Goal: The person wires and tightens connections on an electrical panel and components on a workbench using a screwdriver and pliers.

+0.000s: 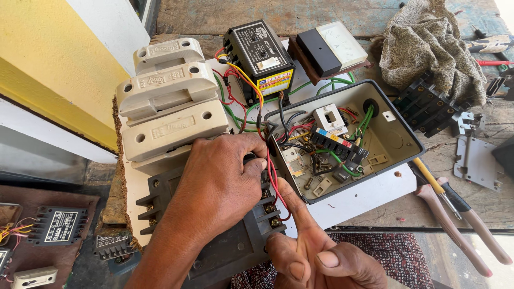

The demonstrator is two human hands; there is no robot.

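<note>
Hands on black contactor [235, 235]: left hand [214, 187] fingers curled, gripping its top edge w/ red wires [276, 184] just beside fingertips; right hand [316, 257] index extended along terminals, other fingers folded.

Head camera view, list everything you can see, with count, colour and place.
Fuse carriers: three, cream, stacked upper left on the board.
Black contactor block: one, under the hands.
Relay unit: one, black with yellow label, top centre.
Panel meter: one, black and white, top.
Open metal box: one, grey, centre right, holding wiring.
Cloth: one, beige, top right.
Pliers: one, pink handles, lower right.
Small transformer: one, black, lower left.
Left hand: on the block.
Right hand: finger touching red wires.
</note>
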